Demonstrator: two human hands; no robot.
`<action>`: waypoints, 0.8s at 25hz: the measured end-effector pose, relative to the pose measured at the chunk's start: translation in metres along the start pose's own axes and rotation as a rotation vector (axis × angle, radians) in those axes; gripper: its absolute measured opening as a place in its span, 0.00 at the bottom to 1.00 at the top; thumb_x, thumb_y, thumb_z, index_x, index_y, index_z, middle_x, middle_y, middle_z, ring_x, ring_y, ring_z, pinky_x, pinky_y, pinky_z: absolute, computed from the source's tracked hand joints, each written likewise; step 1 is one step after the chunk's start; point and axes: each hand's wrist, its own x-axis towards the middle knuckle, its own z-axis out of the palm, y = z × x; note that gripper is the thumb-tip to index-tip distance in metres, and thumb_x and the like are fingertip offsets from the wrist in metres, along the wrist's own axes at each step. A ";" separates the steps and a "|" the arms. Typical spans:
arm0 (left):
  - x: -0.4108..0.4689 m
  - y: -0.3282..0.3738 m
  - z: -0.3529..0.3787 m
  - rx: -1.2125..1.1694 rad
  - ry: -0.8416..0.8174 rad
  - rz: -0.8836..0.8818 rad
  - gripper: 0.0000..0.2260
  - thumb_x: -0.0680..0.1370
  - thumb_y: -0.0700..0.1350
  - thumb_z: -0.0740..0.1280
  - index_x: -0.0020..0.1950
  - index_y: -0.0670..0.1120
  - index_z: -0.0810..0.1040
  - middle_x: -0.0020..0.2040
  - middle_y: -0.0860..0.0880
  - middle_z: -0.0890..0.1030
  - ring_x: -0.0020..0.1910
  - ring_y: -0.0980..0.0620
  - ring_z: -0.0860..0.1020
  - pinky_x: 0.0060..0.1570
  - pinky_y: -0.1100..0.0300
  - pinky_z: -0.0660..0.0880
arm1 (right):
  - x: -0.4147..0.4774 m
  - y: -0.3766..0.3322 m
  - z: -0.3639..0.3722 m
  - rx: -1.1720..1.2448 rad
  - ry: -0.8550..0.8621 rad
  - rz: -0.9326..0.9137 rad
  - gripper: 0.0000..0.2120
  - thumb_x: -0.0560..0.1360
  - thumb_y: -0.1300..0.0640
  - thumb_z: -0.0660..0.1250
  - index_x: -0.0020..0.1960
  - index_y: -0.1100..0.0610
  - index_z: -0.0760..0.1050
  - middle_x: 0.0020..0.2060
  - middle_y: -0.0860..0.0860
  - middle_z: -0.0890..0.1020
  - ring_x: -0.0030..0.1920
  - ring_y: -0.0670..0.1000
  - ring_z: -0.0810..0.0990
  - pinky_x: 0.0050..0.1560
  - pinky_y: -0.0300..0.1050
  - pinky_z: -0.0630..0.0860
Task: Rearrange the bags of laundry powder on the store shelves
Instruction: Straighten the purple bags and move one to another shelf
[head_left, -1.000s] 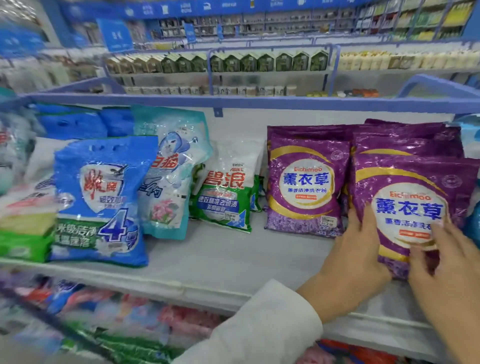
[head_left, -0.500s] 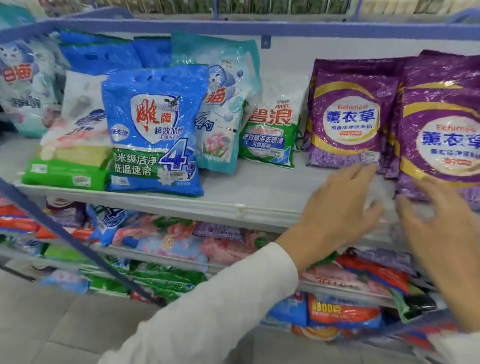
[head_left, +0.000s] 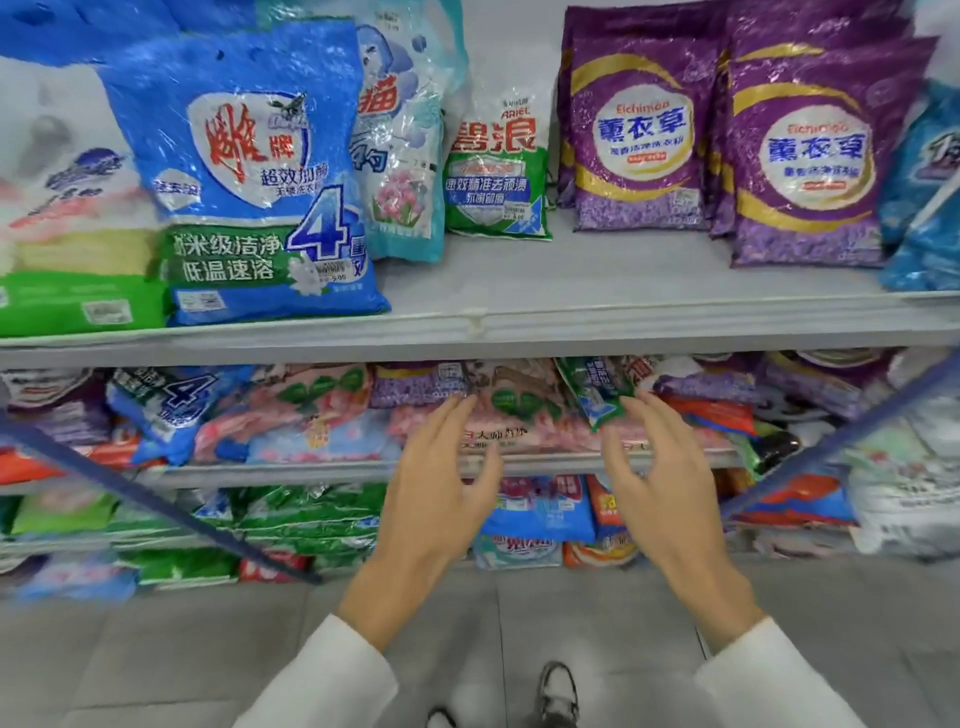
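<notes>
At the middle shelf (head_left: 291, 470), left hand (head_left: 441, 493) and right hand (head_left: 665, 488) hover wide, empty, flanking the pink bag (head_left: 535, 423), likely set for a two-handed lift.

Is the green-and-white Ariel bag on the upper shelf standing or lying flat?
Standing: the Ariel bag rests on its bottom edge on the upper shelf, label upright and facing out.

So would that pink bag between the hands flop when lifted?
Probably floppy: the pink bag lies flat and sagging in a pile. Its glossy, crinkled film may be slippery. It looks full, so it is likely heavy for its size.
</notes>
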 end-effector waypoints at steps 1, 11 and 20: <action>-0.003 -0.016 0.000 0.028 -0.002 -0.063 0.25 0.80 0.50 0.68 0.76 0.47 0.69 0.75 0.50 0.71 0.74 0.52 0.68 0.71 0.64 0.60 | -0.006 -0.001 0.009 -0.002 -0.059 0.016 0.21 0.80 0.53 0.66 0.72 0.57 0.74 0.72 0.51 0.74 0.73 0.51 0.69 0.72 0.36 0.58; 0.008 -0.092 0.002 -0.009 0.251 -0.353 0.24 0.80 0.51 0.67 0.75 0.46 0.70 0.71 0.46 0.75 0.70 0.47 0.72 0.68 0.54 0.70 | 0.022 -0.016 0.099 0.072 -0.380 0.021 0.26 0.81 0.44 0.63 0.76 0.53 0.67 0.72 0.54 0.74 0.72 0.56 0.71 0.70 0.52 0.70; 0.046 -0.129 0.047 -0.206 0.576 -0.221 0.19 0.80 0.55 0.66 0.69 0.49 0.75 0.55 0.62 0.76 0.55 0.63 0.70 0.58 0.59 0.70 | 0.082 -0.051 0.158 0.281 -0.250 0.067 0.15 0.79 0.39 0.64 0.60 0.46 0.73 0.47 0.45 0.80 0.53 0.54 0.76 0.52 0.47 0.69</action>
